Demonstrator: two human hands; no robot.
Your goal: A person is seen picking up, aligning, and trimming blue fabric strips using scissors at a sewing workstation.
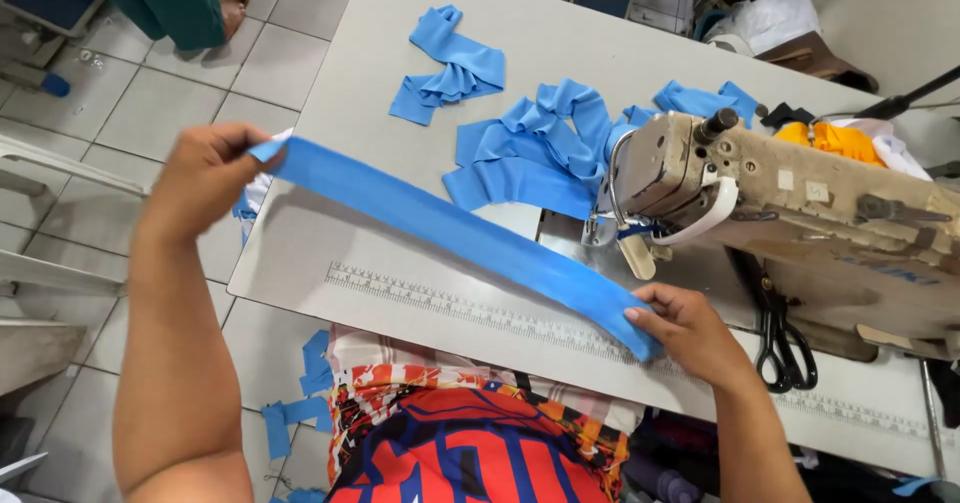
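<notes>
Blue fabric strip, stretched taut over the counter.
Your left hand and right hand each pinch one end.

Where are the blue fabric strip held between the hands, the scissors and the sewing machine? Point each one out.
blue fabric strip point(460, 233): head view, middle of the stretched band.
scissors point(785, 348): head view, the black handle loops.
sewing machine point(800, 198): head view, top of the beige body.

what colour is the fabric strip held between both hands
Bright blue, plain with no pattern; the fabric strip shows best in the head view.
</notes>
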